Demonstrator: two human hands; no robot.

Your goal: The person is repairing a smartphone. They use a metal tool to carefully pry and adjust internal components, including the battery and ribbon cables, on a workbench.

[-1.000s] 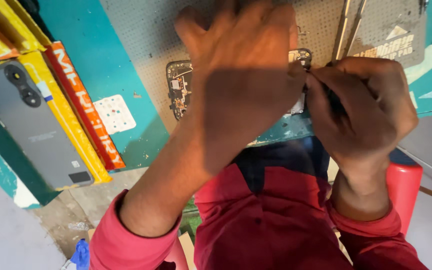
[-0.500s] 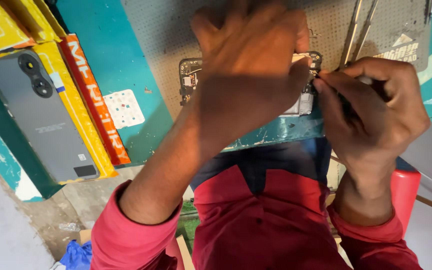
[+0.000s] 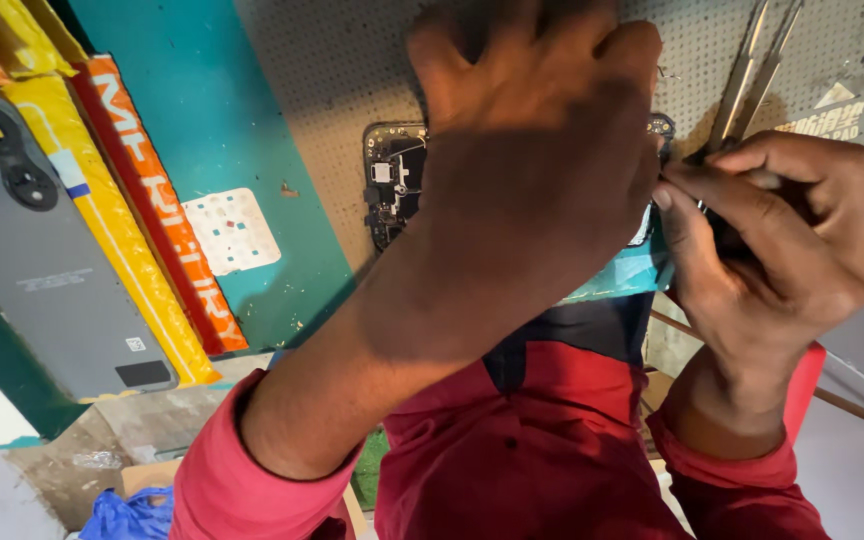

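Black circuitry shows inside the opened phone [image 3: 392, 185], lying on a grey perforated mat [image 3: 322, 70] on the teal surface [image 3: 202, 120]. The left hand [image 3: 542, 170] presses it down, fingers curled; the right hand [image 3: 772, 240] pinches a thin tool [image 3: 707, 215]. Tweezers [image 3: 747, 70] lie beyond.

Your teal-painted workbench [image 3: 252, 120] carries a grey perforated work mat [image 3: 332, 60], and on that mat lies an opened phone with its circuit board exposed [image 3: 392, 185], partly hidden from view. A pair of slim metal tweezers [image 3: 752, 60] rests on the mat near its far edge. Off the mat, a small white sticker sheet with coloured dots [image 3: 232, 232] sits on the teal surface, beside a yellow-and-orange printed package [image 3: 152, 250] and a grey phone back cover with two camera rings [image 3: 42, 270].
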